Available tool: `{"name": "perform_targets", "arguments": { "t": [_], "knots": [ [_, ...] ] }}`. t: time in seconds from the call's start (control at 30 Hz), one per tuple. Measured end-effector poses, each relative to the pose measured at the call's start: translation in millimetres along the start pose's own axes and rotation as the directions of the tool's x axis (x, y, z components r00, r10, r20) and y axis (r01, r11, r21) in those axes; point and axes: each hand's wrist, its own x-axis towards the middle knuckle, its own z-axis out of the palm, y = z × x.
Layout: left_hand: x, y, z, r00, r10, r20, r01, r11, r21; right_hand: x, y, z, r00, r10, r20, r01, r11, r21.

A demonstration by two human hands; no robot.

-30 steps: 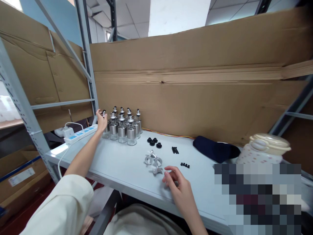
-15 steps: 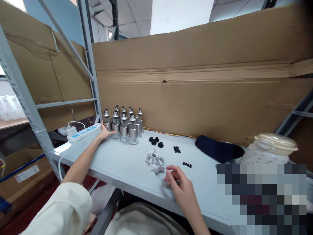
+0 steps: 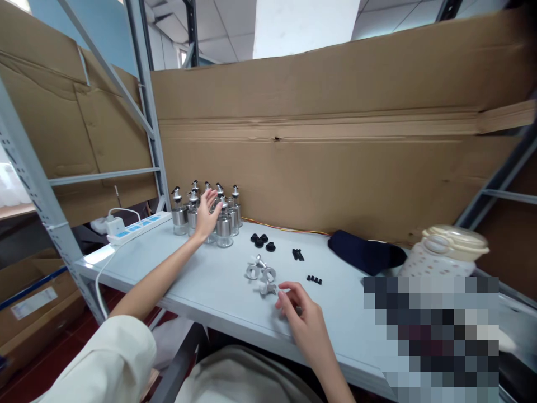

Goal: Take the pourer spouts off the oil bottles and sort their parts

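Several glass bottles with steel sleeves and pour spouts (image 3: 224,226) stand upright in a cluster at the back left of the table. My left hand (image 3: 206,215) is raised in front of them with its fingers apart, holding nothing; it hides part of the middle bottles. Whether it touches one I cannot tell. My right hand (image 3: 304,310) hovers near the front edge, fingers loosely curved and apart, with nothing seen in it. Just left of its fingertips lie several silver spout pieces (image 3: 267,273). Behind these sit several round black stoppers (image 3: 259,243).
Several thin black pieces (image 3: 297,254) and small black caps (image 3: 314,279) lie right of centre. A dark blue cloth item (image 3: 363,252) and a lidded dotted container (image 3: 444,252) stand to the right. A white power strip (image 3: 140,226) runs along the left edge. Cardboard (image 3: 314,179) walls the back.
My left hand has moved right, from the left end of the bottle cluster to its middle, and lifted with the palm turned. My right hand stays by the silver pieces. The view shifted slightly.
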Motion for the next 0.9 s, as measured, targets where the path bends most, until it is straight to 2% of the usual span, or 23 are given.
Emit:
{"name": "perform_targets", "arguments": {
  "t": [0.1,0.2,0.3,0.37,0.5,0.67,0.8,0.9],
  "knots": [
    [1.7,-6.0,14.5,0.994,-0.107,0.001,0.107,0.992,-0.063,-0.6,-2.7,-0.5,1.0,0.008,-0.008,-0.008,1.0,-0.005],
    [4.9,-11.8,15.4,0.979,-0.205,-0.003,0.205,0.976,-0.072,-1.3,-5.0,-1.0,1.0,0.013,-0.005,-0.013,1.0,-0.001],
    [5.8,-10.1,10.4,0.931,-0.348,0.115,0.358,0.93,-0.087,-1.5,-6.1,-0.8,1.0,0.021,-0.011,-0.021,1.0,0.011],
    [1.6,-1.6,4.2,0.897,-0.405,0.179,0.427,0.898,-0.104,-1.6,-6.2,-0.3,0.999,0.036,-0.02,-0.036,0.999,0.012],
    [-23.4,38.4,-18.0,0.887,-0.403,0.223,0.444,0.879,-0.176,-2.4,-6.3,0.7,0.998,0.038,-0.053,-0.036,0.999,0.033],
    [-69.4,106.8,-43.1,0.833,-0.43,0.348,0.531,0.796,-0.289,-3.6,-5.9,-0.7,0.991,-0.002,-0.136,0.018,0.993,0.116],
    [-95.4,149.9,-40.3,0.783,-0.389,0.486,0.585,0.727,-0.361,-5.3,-2.4,-4.1,0.978,-0.009,-0.208,0.06,0.968,0.245],
    [-105.7,174.2,-28.1,0.772,-0.333,0.541,0.584,0.707,-0.398,-7.9,-5.8,-9.4,0.961,-0.032,-0.274,0.109,0.957,0.271]
  ]
}}
